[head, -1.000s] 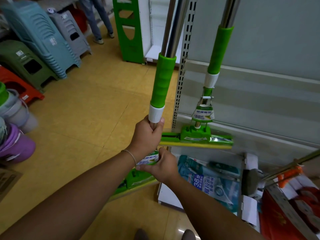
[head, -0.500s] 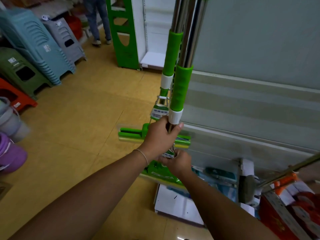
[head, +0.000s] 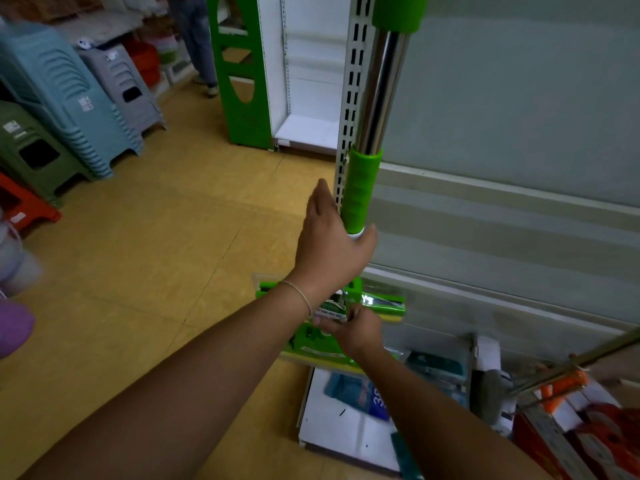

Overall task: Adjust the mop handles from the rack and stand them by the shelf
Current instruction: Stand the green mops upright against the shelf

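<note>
The mop handle [head: 362, 188] stands upright against the shelf [head: 502, 216] upright, its green head [head: 332, 299] near the floor. The left hand [head: 332, 244] rests spread at the grip's base (fingers straight, barely wrapping). The right hand [head: 356, 332] pinches the label [head: 330, 311] lower down.

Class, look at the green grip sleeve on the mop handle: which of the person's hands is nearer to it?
Left. The left hand is open right at the lower end of the green grip sleeve, fingers straight beside it. The right hand is lower, pinching the label near the mop head.
</note>
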`<state>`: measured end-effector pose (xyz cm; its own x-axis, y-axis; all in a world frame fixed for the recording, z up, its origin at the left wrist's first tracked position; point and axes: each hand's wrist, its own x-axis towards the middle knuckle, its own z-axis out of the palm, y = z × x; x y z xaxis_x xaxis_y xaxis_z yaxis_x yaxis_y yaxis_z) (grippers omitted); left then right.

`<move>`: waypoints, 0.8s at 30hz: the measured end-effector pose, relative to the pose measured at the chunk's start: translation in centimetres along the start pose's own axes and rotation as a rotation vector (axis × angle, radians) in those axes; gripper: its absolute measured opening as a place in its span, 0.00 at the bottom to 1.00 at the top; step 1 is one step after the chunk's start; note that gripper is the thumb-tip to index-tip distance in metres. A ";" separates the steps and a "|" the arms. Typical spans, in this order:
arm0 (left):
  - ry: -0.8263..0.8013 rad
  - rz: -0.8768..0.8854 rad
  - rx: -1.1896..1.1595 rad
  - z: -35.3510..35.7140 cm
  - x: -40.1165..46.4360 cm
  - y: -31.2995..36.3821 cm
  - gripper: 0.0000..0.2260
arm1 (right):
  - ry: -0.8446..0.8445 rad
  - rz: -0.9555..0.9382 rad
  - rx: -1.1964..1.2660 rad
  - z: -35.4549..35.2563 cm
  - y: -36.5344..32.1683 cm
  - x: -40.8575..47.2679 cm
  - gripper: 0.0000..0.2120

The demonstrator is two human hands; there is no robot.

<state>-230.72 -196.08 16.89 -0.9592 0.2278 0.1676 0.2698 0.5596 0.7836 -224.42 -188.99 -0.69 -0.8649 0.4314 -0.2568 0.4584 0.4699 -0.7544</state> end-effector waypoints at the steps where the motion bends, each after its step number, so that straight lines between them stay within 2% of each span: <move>1: 0.003 0.011 -0.037 0.2 0.5 0.1 0.35 | 0.007 -0.005 0.007 -0.2 0.0 0.0 0.29; 4: 0.013 0.045 -0.144 0.9 1.0 0.7 0.18 | 0.030 0.007 0.013 -0.8 0.2 0.2 0.28; 10: -0.028 -0.003 -0.298 2.1 0.8 2.4 0.09 | 0.088 0.005 -0.004 -1.9 1.6 1.2 0.28; 21: -0.051 0.032 -0.419 4.0 1.2 3.3 0.08 | 0.128 0.008 -0.036 -3.9 3.1 1.7 0.26; 24: -0.035 0.011 -0.414 4.6 2.0 3.2 0.12 | 0.132 0.015 -0.025 -4.2 2.9 2.2 0.26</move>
<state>-231.37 -190.17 17.00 -0.9511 0.2631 0.1620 0.2159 0.1910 0.9575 -224.12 -183.47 -0.88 -0.8240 0.5356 -0.1848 0.4774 0.4808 -0.7355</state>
